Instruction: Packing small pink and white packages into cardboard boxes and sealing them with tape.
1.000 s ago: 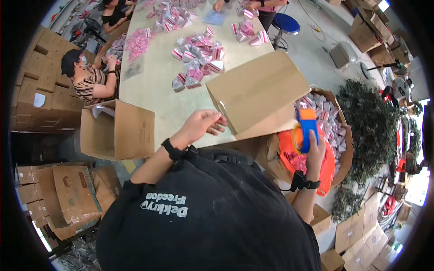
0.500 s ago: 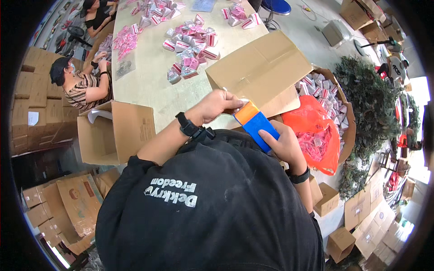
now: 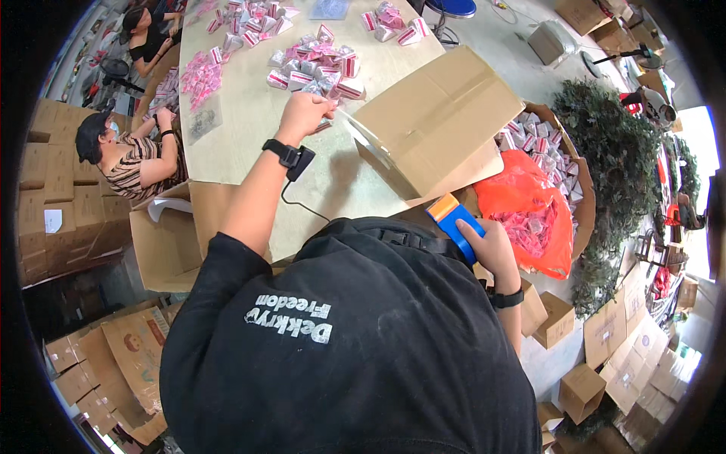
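Over the near edge of a pile of small pink-and-silver packets [image 3: 321, 64] on the table, my left hand [image 3: 304, 115] has its fingertips pressed together. A packet shows just below those fingers, but what they hold, if anything, I cannot make out. My right hand [image 3: 495, 246] is wrapped round a flat, block-shaped blue tool [image 3: 460, 228] with an orange end, close to my body. The orange end points away from me, toward an upturned cardboard box [image 3: 439, 113] at the table's near right corner.
Right of the table, a large carton [image 3: 584, 181] holds many packets and a red plastic bag [image 3: 522, 197] of pink pieces. An open carton [image 3: 168, 238] stands at the near left. Two people work along the left side, the nearer in a striped top [image 3: 147, 163]. More packets [image 3: 253, 26] lie farther up.
My left hand has left the orange end of the blue tool and reached forward and left to the packet pile. My right hand has moved slightly right, still gripping the tool.
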`<move>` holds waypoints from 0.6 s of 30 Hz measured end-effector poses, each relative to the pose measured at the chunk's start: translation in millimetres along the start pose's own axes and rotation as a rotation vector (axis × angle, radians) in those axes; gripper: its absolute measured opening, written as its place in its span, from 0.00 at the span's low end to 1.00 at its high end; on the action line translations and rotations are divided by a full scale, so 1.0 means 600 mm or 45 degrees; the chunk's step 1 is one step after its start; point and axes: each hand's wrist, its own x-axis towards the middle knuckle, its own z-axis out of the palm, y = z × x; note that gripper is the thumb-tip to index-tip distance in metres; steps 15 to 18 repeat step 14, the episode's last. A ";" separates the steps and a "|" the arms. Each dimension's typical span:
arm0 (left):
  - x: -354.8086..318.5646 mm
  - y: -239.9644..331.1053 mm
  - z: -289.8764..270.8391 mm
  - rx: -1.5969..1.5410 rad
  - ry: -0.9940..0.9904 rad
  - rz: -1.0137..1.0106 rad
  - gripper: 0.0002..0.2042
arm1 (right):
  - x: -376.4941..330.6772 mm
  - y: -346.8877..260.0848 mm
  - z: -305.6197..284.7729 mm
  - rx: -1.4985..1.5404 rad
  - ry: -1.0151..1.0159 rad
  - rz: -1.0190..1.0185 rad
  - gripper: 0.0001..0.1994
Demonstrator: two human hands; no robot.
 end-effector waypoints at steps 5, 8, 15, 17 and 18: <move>0.010 -0.035 0.049 -0.190 -0.252 -0.349 0.14 | 0.055 0.002 0.013 -0.238 -0.004 0.092 0.32; 0.013 -0.008 0.046 0.178 -0.228 -0.238 0.18 | 0.085 -0.005 0.007 -0.244 -0.085 0.218 0.34; 0.067 0.020 0.047 -0.062 -0.240 -0.022 0.24 | 0.109 -0.055 0.008 0.161 -0.256 0.380 0.28; 0.067 0.020 0.047 -0.062 -0.240 -0.022 0.24 | 0.109 -0.055 0.008 0.161 -0.256 0.380 0.28; 0.067 0.020 0.047 -0.062 -0.240 -0.022 0.24 | 0.109 -0.055 0.008 0.161 -0.256 0.380 0.28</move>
